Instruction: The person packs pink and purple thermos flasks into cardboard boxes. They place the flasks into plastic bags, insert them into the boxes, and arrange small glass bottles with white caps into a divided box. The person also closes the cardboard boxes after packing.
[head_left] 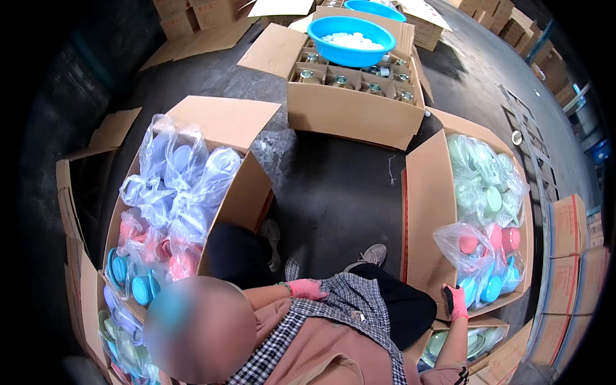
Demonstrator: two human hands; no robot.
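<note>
My left hand [307, 289], in a pink glove, lies flat on the black-and-white checked apron [350, 298] over my lap, its fingers stretched out and holding nothing. On the right, my right hand [456, 302], in a pink and black glove, grips the near edge of an open cardboard box [428, 212]. Inside that box are bagged plastic lids or cups: light green ones [478, 160] at the far end, pink ones [510, 239] in the middle, and blue ones [491, 289] nearest my right hand. The exact kind is obscured by clear bags.
A second open box [237, 199] on the left holds bagged purple, pink and blue plastic pieces. Ahead, a carton [353, 112] of glass jars in dividers bears a blue basin [351, 54] of white pieces. Stacked cartons [564, 256] stand at right; a metal frame [529, 138] lies on the floor.
</note>
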